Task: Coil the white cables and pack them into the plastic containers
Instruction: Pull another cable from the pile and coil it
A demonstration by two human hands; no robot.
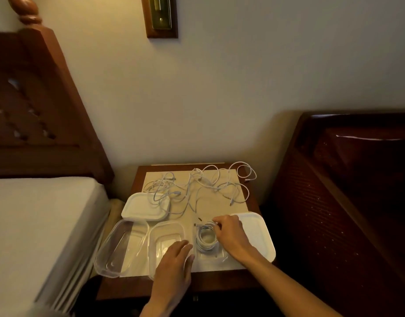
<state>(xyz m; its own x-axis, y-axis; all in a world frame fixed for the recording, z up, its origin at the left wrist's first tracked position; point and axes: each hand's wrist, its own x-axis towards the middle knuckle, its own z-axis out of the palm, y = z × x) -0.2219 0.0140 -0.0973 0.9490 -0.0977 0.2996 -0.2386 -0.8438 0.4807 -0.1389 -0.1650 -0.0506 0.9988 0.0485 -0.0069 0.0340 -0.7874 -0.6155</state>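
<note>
One cable looks done so far, and that's about it. From the head camera, a coiled white cable [206, 239] sits inside the clear container on the right [219, 259], and the right hand [231, 234] is over it with fingers curled, pinching at the top edge of the coil as if tucking in the loose end. The left hand [174, 264] lies flat with fingers straight and relaxed on the near rim of the middle container [166, 229], which looks empty, so it's probably just steadying things. A third clear container [114, 248] lies tipped on its side at the left edge of the nightstand [137, 287], also with nothing in it as far as I can tell. Behind all that, a big tangle of loose white cables [203, 186] is spread over the back of the paper sheet [219, 202], one strand draped over the white lid [145, 208] on the left. Another white lid [258, 234] lies just right of the working hand, partly under it. My read: maybe a quarter of the way through, since the tangle needs sorting, coiling and boxing, and no lid is on yet. How many cables are in that mess, I can't tell.
</note>
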